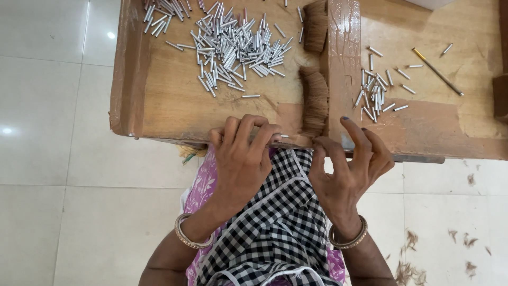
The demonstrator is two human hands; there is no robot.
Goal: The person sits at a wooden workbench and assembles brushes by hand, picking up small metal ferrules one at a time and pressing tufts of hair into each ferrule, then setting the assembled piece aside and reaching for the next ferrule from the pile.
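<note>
Left hand (241,153) sits at the near edge of the wooden bench (174,106), fingers curled together, pinching a small silver tube (284,136) that pokes out toward the right, its long axis running along that near edge. Right hand (352,164) is just beside it, fingers spread and half lifted, fingertips brushing the bottom of a brown fibre bundle (315,103); whether they pinch any strands, I cannot tell. That bundle stands against the raised wooden divider (343,69), long axis running from the near edge toward the far one. So the tube's open end points straight at the fibre, nearly touching. A big heap of silver tubes (233,45) lies toward the far left, a smaller cluster (375,92) right of the divider.
</note>
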